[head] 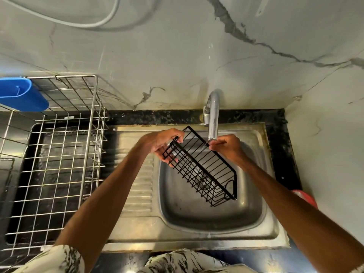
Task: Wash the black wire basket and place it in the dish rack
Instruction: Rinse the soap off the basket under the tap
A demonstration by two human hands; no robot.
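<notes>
The black wire basket [204, 170] hangs tilted over the steel sink [256, 229], its far end high and its near end low. My left hand [161, 143] grips the basket's upper left end, fingers curled round the wires. My right hand [226, 147] pinches the basket's long top rim right under the spout of the chrome tap [212, 117]. Whether water runs from the tap is unclear. The silver wire dish rack [59, 154] stands to the left of the sink.
A blue plastic holder [21, 95] hangs on the rack's back left corner. A red object [306, 198] shows behind my right forearm at the counter's right edge. Marble-look wall tiles close in the back and right. The ribbed drainboard [139, 186] lies between rack and bowl.
</notes>
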